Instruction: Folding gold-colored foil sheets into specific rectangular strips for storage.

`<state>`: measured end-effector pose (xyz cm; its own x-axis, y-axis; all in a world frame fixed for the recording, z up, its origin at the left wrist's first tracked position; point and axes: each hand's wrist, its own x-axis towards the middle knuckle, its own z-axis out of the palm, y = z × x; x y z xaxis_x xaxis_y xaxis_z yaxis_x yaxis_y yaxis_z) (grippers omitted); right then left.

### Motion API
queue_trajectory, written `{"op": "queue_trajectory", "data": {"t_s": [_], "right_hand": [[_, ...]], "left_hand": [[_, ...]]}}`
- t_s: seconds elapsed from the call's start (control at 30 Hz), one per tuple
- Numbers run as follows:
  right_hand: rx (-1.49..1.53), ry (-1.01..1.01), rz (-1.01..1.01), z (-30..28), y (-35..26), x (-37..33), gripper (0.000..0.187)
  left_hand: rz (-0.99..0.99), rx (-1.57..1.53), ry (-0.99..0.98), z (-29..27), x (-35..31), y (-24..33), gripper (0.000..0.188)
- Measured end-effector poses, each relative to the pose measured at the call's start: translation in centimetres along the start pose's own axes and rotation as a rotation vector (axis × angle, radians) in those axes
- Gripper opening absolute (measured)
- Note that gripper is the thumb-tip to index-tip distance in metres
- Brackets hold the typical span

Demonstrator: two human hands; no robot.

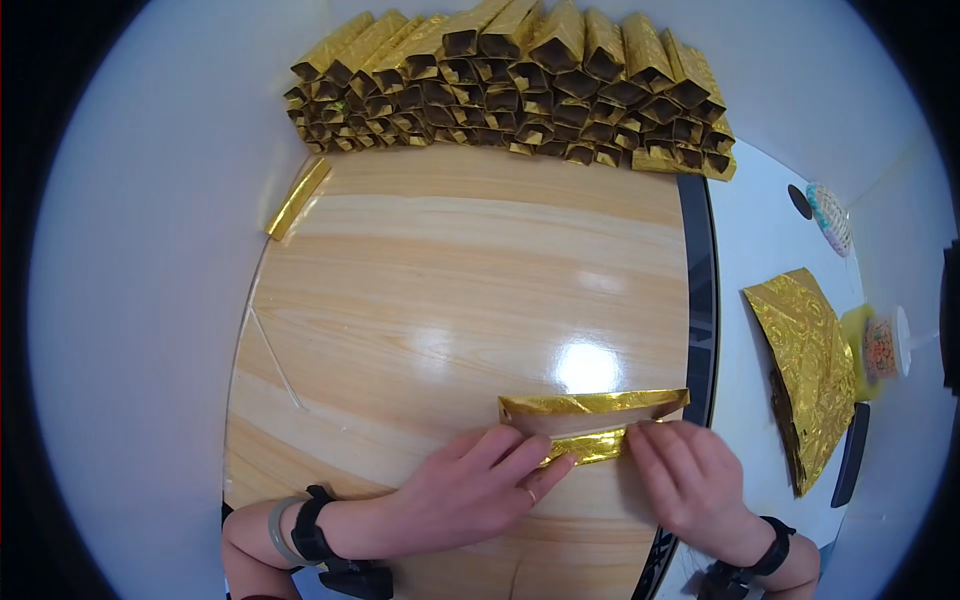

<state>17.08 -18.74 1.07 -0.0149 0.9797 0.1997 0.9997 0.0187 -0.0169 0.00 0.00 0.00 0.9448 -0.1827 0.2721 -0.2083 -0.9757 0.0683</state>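
A sheet of gold foil paper [594,403] lies on the wooden tabletop in front of me, partly folded lengthwise. Its far edge stands up as a shiny band, and a second gold fold runs along the near side, with the dull inner face between them. My left hand [478,490] grips the left part of the near fold, fingers pressed onto it. At the right end, my right hand [690,480] pinches the same sheet between thumb and fingers. Parts of the near fold are hidden under my fingers.
Many hollow gold paper tubes [500,85] are stacked along the back. One slim gold strip [297,198] lies at the far left, near a thin pale stick [277,360]. To the right sit a fanned pile of gold sheets [808,370] and a small clear tub [882,346].
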Motion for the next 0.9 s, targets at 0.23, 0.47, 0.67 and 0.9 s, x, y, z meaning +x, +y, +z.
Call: {"op": "queue_trajectory", "data": {"t_s": [0.23, 0.47, 0.67, 0.9], "right_hand": [[-0.112, -0.071, -0.072, -0.3, -1.6, -0.1, 0.048], [-0.104, -0.151, -0.032, -0.6, -2.6, -0.2, 0.053], [-0.082, -0.124, -0.052, 0.1, -2.2, -0.6, 0.051], [-0.078, -0.139, -0.018, -0.2, -2.7, -0.3, 0.048]], "left_hand": [[0.028, 0.06, -0.046, 0.3, 0.1, 0.1, 0.051], [0.07, 0.106, -0.055, 0.3, 0.0, 0.1, 0.056], [0.052, 0.141, -0.089, 0.2, 0.0, 0.4, 0.063], [0.051, 0.124, -0.117, 0.1, 0.1, 0.4, 0.063]]}}
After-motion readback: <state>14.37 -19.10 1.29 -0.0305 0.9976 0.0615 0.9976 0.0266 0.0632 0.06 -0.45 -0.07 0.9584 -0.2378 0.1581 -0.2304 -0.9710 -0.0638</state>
